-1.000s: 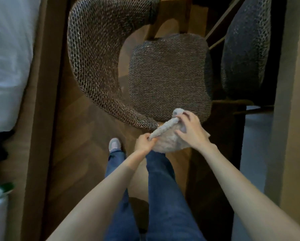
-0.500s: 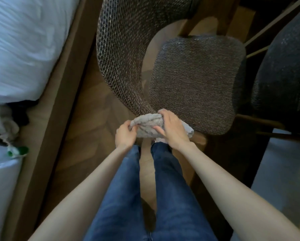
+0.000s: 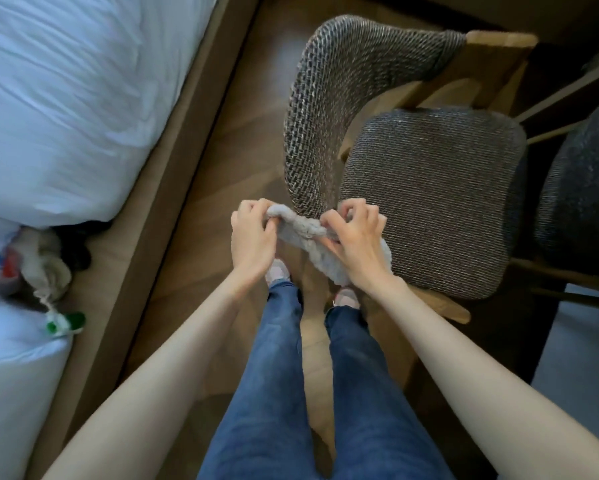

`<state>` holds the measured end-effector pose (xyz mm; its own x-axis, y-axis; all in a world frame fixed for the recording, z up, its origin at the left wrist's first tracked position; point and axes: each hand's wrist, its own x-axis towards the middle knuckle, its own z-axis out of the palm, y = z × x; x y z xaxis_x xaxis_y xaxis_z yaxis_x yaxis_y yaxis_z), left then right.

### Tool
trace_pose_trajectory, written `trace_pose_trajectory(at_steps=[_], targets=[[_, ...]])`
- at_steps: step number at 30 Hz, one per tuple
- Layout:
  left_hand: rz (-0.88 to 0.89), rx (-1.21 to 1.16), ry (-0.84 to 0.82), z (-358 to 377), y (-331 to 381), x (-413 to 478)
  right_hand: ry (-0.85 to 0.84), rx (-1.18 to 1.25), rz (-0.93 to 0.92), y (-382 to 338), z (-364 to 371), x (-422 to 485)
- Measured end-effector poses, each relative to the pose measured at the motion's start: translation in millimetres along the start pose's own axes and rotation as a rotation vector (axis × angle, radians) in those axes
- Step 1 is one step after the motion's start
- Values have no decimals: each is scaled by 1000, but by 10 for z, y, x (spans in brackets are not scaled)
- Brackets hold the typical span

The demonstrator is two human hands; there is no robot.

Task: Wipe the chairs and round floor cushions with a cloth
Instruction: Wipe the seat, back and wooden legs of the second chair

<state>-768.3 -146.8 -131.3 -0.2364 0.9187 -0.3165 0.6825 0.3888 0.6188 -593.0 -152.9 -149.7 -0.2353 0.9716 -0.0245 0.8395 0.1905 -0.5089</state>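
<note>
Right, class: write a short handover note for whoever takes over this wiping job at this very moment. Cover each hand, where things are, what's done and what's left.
Left hand: grips one end of the grey cloth.
Right hand: grips the other end; the rest hangs below it.
Cloth is bunched between the hands, in front of the near end of the woven chair's backrest, beside its seat; whether it touches cannot be told.
Done: cannot tell what is wiped.
Left: wipe this chair, the darker chair at the right edge, then the round floor cushions, none in view.
</note>
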Motion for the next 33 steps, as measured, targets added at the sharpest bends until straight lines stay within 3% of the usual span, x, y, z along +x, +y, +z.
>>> trace_pose_trajectory(at_steps=[3,6,11,14,17,23,33], targets=[[49,69,74,-243,120,246,70,87,-26,-212,-215,245],[45,-79,126,-502,287,521,160,300,61,-407,-379,636],[-13,-396,-73,-673,569,903,244,435,226,-572,-379,1042],[42,-504,-263,-498,605,731,203,483,317,-595,-201,761],[75,-555,-301,-258,608,557,134,495,472,-644,-29,544],[96,-500,-166,-56,723,701,147,493,352,-568,-137,925],[131,-316,-98,-238,928,1379,131,583,255,-434,-191,1599]])
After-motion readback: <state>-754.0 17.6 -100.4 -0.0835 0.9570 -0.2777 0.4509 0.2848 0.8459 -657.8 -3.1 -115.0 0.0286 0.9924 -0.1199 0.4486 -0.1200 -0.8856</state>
